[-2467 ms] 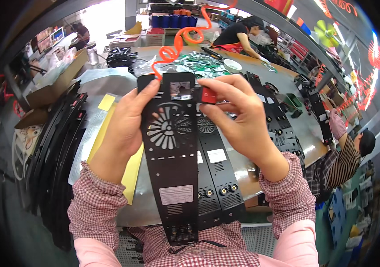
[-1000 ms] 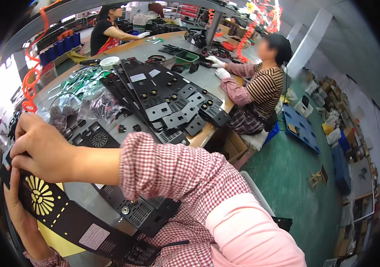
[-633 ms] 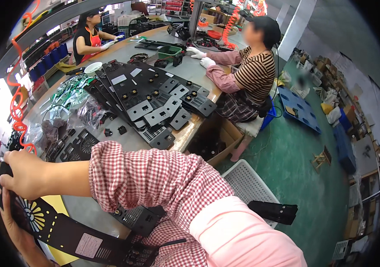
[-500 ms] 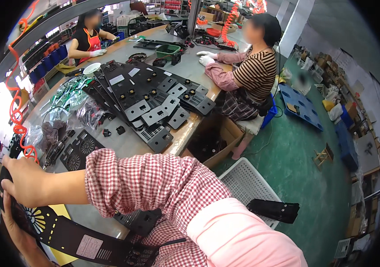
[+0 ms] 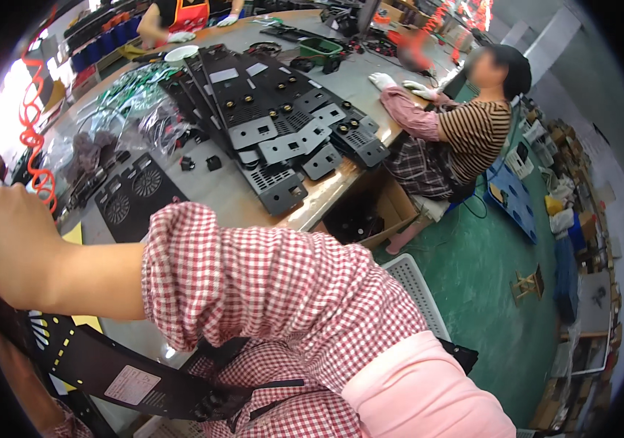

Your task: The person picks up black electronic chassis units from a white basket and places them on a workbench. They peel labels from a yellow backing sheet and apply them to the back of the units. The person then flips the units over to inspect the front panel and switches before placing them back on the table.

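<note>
A long black perforated panel with a white label and fan-shaped slots slants across the lower left. Its near end lies over my lap, against the checked cloth. My right hand reaches across to the left rim, with its fingers curled round the panel's far end. Below it, my left hand is pressed along the panel's outer side, dark and partly cut off by the picture's rim. What the fingertips touch there is hidden. Another black panel with two round grilles lies flat on the table beyond my right wrist.
A pile of black panels covers the table's middle. Green circuit boards and clear bags lie left of it, beside a hanging red coiled hose. A co-worker sits at the right edge, near an open carton and white basket.
The view has swung, so the table and co-workers sit higher and farther right. Both my hands, still on the black panel, now sit closer to the left rim.
</note>
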